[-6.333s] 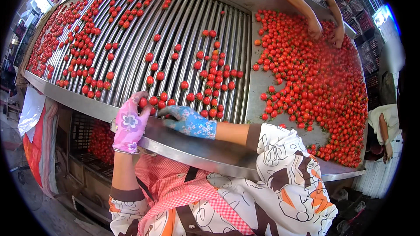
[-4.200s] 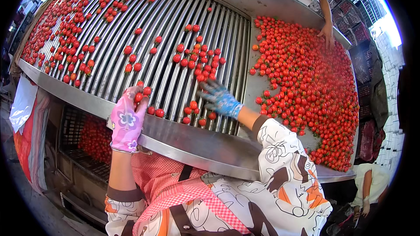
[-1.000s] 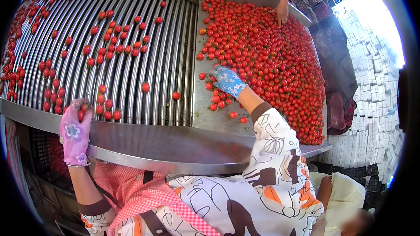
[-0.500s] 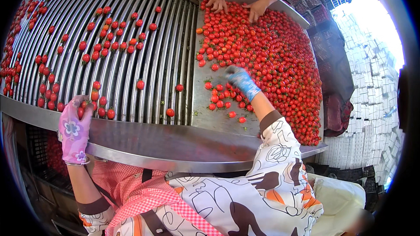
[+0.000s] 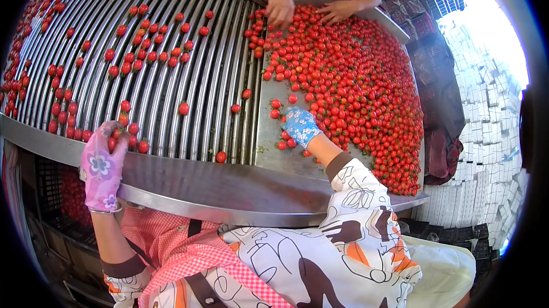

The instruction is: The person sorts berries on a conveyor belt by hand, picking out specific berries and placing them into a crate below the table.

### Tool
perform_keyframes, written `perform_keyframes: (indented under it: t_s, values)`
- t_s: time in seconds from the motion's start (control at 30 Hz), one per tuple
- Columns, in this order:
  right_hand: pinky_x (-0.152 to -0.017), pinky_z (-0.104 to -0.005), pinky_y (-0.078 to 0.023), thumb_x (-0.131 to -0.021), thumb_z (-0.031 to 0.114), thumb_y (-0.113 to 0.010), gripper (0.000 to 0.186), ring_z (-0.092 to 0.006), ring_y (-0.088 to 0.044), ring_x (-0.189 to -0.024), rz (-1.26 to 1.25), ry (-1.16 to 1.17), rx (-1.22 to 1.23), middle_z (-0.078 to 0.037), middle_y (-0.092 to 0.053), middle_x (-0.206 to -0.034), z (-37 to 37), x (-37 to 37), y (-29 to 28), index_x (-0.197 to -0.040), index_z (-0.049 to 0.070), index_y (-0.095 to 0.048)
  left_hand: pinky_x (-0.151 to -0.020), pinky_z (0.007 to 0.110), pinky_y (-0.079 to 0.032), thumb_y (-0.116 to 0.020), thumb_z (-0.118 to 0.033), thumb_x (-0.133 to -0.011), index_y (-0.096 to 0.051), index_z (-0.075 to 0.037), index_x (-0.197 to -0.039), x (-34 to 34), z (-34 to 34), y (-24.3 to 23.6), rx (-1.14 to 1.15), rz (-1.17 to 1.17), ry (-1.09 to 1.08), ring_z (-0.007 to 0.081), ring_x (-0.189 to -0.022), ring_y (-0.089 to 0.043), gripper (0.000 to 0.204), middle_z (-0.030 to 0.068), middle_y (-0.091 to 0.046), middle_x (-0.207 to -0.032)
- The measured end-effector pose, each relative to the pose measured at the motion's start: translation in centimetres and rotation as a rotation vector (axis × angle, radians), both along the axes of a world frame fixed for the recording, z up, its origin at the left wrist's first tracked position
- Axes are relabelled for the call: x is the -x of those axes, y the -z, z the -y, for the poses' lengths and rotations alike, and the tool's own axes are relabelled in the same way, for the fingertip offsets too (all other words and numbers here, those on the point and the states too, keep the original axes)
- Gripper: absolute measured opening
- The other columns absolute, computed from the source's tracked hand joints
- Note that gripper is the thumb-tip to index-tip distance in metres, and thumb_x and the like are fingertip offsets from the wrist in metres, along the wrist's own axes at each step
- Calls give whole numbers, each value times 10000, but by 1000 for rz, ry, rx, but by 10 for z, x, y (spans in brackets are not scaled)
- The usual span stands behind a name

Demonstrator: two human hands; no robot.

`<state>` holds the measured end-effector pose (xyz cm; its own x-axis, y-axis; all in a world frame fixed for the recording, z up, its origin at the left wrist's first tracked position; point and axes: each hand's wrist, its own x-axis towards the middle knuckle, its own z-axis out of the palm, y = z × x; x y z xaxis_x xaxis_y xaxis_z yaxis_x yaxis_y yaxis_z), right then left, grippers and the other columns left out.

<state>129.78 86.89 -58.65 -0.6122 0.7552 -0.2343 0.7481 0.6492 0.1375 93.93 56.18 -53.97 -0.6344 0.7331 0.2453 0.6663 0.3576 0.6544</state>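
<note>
My left hand (image 5: 103,162), in a pink flowered glove, is at the near edge of the metal rollers. Its thumb and fingers are closed around a red cherry tomato (image 5: 112,144), with several more lying beside it. My right hand (image 5: 302,127), in a blue flowered glove, is low over the steel tray (image 5: 280,162). Loose cherry tomatoes (image 5: 275,104) lie by its fingertips, and the big tomato pile (image 5: 366,96) spreads to its right. The back of the glove faces up and hides how far its fingers are bent.
The roller conveyor (image 5: 194,74) carries scattered tomatoes on the left. Across the tray, another person's bare hands (image 5: 280,8) are among the tomatoes. A steel ledge (image 5: 229,191) runs along my side. Dark crates (image 5: 429,79) and many white boxes (image 5: 480,136) stand at the right.
My right hand has moved down and slightly left on the tray. More tomatoes have come onto the rollers near the other person's hand. My left hand has shifted slightly right, still around the tomato.
</note>
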Motion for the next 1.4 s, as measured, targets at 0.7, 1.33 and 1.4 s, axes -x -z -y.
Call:
perform_keyframes:
  t_s: [0.7, 1.33, 1.4]
  values:
    - [-944, -475, -420, -746, 326, -683, 577, -367, -534, -1098, -813, -710, 192, -174, -545, -1199, 143, 185, -93, -1222, 39, -527, -1025, 400, -409, -453, -389, -947, -439, -74, -1291, -89, -63, 31, -662, 1259, 385, 217, -1147, -531, 467, 103, -544, -1259]
    - [-1081, -493, -283, -778, 250, -675, 519, -389, -389, -1272, -368, 40, -335, -211, -429, -1370, -38, -111, 2, -1245, 71, -535, -1045, 353, -374, -427, -292, -962, -430, -28, -1352, 108, 212, 190, -1428, 1636, -463, 233, -1300, -420, 471, 135, -381, -1454]
    - [-1092, -519, -239, -799, 337, -673, 612, -392, -352, -1296, -253, 281, -586, -217, -411, -1386, -53, -146, 11, -1311, 61, -483, -1055, 359, -359, -428, -305, -953, -418, -36, -1362, 134, 260, 235, -1250, 1387, -773, 243, -1302, -415, 490, 138, -377, -1455]
